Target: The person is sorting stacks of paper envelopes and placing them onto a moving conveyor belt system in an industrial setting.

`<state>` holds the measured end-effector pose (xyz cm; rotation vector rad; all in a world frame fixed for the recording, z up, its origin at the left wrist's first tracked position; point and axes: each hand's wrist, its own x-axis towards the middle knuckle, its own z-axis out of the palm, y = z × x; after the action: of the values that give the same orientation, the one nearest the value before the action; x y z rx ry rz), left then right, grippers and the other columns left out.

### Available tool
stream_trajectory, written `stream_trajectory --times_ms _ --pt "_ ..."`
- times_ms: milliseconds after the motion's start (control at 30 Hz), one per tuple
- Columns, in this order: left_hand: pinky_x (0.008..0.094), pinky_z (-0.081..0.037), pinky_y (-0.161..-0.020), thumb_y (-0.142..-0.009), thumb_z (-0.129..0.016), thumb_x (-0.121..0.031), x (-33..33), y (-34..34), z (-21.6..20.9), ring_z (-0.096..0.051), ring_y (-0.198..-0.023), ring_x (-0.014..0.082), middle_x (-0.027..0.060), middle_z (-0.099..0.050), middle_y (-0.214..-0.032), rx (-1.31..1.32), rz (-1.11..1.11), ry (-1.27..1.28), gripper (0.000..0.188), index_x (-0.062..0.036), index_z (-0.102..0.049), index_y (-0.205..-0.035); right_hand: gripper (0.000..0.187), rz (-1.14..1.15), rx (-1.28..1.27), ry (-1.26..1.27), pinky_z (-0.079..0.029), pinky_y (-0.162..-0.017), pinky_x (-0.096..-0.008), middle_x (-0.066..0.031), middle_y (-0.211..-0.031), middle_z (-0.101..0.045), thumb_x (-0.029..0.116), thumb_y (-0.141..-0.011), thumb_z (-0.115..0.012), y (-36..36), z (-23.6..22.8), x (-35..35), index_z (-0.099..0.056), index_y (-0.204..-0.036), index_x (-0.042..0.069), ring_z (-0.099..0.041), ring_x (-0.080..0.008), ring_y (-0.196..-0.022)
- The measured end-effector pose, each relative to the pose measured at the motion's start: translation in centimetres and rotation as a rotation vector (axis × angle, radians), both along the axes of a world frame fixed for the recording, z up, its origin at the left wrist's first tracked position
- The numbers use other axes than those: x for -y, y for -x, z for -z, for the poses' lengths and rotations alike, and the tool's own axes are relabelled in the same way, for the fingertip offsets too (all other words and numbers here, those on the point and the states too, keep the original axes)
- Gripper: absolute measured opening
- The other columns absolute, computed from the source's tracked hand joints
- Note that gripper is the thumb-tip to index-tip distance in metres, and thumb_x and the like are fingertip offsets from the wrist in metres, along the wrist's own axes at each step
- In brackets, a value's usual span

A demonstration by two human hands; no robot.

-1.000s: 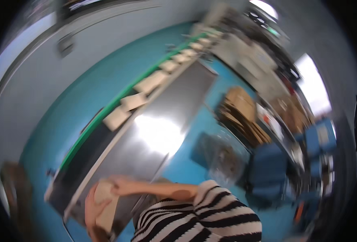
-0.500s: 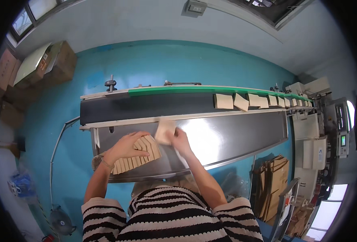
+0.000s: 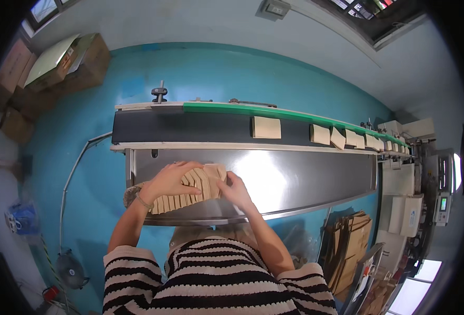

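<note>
On the steel worktop [image 3: 305, 173], a row of beige folded paper-like packets [image 3: 177, 203] stands on edge, packed closely side by side. My left hand [image 3: 166, 182] is curled over the row from behind, its thumb on the near side. My right hand [image 3: 234, 192] pinches the packet at the row's right end [image 3: 215, 176] between thumb and fingers. Beyond the worktop runs a dark conveyor belt [image 3: 200, 123]. A single beige packet [image 3: 266, 127] lies flat on its middle, with several more spaced out toward the right.
A green guide rail [image 3: 232, 109] lines the belt's far side, with a clamp knob [image 3: 159, 94] at its left. Machinery with a small control panel [image 3: 444, 203] stands at the right. Flattened cardboard [image 3: 350, 247] leans below the worktop; cartons [image 3: 87, 63] are stacked far left.
My right hand has come back from near the belt to the row's end. Another packet now lies on the belt, and the others there have shifted right. My view has shifted slightly.
</note>
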<state>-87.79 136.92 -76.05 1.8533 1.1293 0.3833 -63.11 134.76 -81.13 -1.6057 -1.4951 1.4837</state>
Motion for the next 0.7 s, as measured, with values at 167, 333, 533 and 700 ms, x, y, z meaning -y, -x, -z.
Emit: stream_trajectory --times_ms 167,333,533,700 --pt "0.0452 -0.045 -0.094 -0.072 -0.076 -0.051 0.2 0.3 -0.1 -0.057 -0.111 0.0382 0.0177 -0.060 -0.118 -0.014 0.015 0.040 0.069 -0.0147 -0.053 -0.126 0.028 -0.002 0.075 -0.144 -0.050 -0.066 -0.0293 -0.0097 -0.081 -0.066 0.021 -0.088 -0.063 -1.0 -0.4 -5.6 -0.062 -0.104 -0.003 -0.063 -0.0154 -0.072" --pt "0.0453 -0.045 -0.094 -0.072 -0.076 -0.051 0.5 0.7 0.3 -0.057 -0.109 0.0393 0.0187 -0.060 -0.118 0.017 0.010 0.006 0.070 -0.0142 -0.053 -0.127 0.033 0.461 -0.704 0.274 -0.053 -0.074 -0.0308 -0.0130 -0.090 -0.065 0.033 -0.097 -0.058 -0.3 -0.4 -9.3 -0.056 -0.100 0.000 -0.065 -0.0197 -0.081" --pt "0.0448 -0.047 -0.093 -0.072 -0.076 -0.051 0.7 1.4 -0.5 -0.058 -0.107 0.0401 0.0192 -0.060 -0.119 -0.061 -0.010 -0.033 0.073 -0.0142 -0.051 -0.130 0.039 -0.038 0.040 -0.087 -0.050 -0.071 -0.0257 -0.0062 -0.095 -0.064 0.035 -0.094 -0.061 4.1 0.1 0.5 -0.057 -0.116 0.004 -0.061 -0.0132 -0.079" --pt "0.0446 -0.047 -0.093 -0.072 -0.075 -0.051 0.9 2.6 -0.2 -0.059 -0.109 0.0381 0.0181 -0.060 -0.121 -0.012 0.002 -0.030 0.074 -0.0145 -0.051 -0.132 0.044 -0.022 -0.174 0.089 -0.050 -0.074 -0.0269 -0.0061 -0.097 -0.063 0.036 -0.093 -0.063 5.3 -1.2 0.9 -0.057 -0.118 0.000 -0.060 -0.0128 -0.083"
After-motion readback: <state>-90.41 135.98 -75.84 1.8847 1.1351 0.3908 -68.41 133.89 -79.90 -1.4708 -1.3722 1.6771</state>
